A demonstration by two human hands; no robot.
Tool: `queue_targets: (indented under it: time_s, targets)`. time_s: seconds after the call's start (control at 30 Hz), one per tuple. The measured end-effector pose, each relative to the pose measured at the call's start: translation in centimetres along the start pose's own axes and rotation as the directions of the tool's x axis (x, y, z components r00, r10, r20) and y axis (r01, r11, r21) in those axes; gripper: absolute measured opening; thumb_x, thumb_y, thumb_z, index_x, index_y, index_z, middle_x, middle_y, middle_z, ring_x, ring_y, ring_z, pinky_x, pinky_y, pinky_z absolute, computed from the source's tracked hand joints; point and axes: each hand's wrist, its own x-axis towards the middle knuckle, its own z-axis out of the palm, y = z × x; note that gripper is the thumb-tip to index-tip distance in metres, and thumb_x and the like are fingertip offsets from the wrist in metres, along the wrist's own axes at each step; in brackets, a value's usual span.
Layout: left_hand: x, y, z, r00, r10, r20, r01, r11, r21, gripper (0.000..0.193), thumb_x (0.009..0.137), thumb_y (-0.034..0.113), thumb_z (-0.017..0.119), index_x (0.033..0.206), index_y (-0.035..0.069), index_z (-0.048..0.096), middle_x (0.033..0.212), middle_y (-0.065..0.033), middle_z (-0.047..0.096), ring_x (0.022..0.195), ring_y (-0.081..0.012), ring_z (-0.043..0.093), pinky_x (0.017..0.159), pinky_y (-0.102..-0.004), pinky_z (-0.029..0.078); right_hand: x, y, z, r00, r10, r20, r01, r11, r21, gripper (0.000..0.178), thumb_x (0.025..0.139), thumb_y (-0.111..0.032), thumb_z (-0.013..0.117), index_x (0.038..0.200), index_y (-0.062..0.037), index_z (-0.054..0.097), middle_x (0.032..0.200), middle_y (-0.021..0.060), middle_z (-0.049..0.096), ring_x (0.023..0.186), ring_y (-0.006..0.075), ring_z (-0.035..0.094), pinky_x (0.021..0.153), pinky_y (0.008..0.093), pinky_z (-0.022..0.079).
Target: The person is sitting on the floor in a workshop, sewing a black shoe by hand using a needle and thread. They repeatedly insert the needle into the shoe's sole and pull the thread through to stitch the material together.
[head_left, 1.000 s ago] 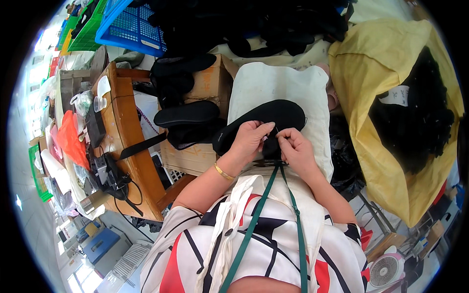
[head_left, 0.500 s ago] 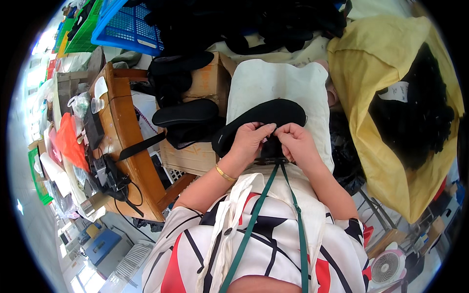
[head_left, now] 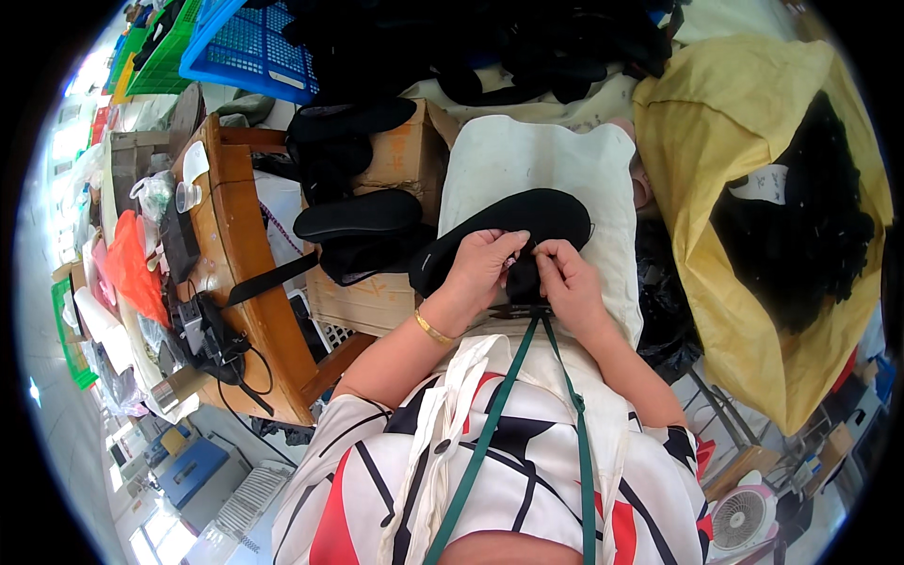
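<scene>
Pinching black shoe (head_left: 532,215); left fingertips (head_left: 513,242) together

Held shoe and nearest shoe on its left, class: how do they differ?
The held shoe lies over white cloth; the left shoe lies off it. The left hand and right hand are at the held shoe, not the left shoe. The held shoe slants up rightward; the left shoe lies nearly level. Both are black.
</scene>
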Motion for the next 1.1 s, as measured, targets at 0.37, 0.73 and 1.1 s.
queue_targets:
  time_s: [0.37,0.73,1.1]
  targets:
    - [0.4,0.5,-0.3,0.995,-0.098,0.03,0.1,0.994,-0.05,0.02,0.088,0.015,0.071,0.073,0.008,0.06,0.069,0.0025,0.056,0.06,-0.0046,0.048,0.055,-0.0203,0.037,0.7,-0.9,1.4,0.985,-0.089,-0.145,0.069,0.988,-0.139,0.004,0.099,-0.008,0.055,0.101,-0.0054,0.053,0.069,0.0056,0.059,0.057,0.0085,0.055,0.052,0.0268,0.046]
    - [-0.9,0.9,-0.2,0.998,-0.009,0.07,-0.015,0.942,0.335,0.021,0.089,0.024,0.072,0.086,0.004,0.066,0.069,0.0022,0.057,0.057,-0.0056,0.049,0.05,-0.0196,0.038,2.3,-5.2,-1.5,0.92,-0.388,-0.059,0.29,0.774,-0.562,0.009,0.088,-0.005,0.066,0.095,-0.0023,0.062,0.084,0.0116,0.064,0.07,0.0238,0.064,0.062,0.0328,0.05]
    - [-0.8,9.9,3.6,0.826,-0.244,0.508,-0.518,0.028,0.855,0.03,0.076,0.023,0.07,0.09,-0.003,0.068,0.073,-0.0186,0.066,0.066,-0.0308,0.064,0.063,-0.0408,0.05,0.0,-3.8,-3.4,0.999,-0.028,-0.019,0.033,0.953,0.301,0.007,0.095,-0.014,0.064,0.094,-0.008,0.059,0.091,0.0034,0.063,0.066,0.0115,0.061,0.055,0.0217,0.048]
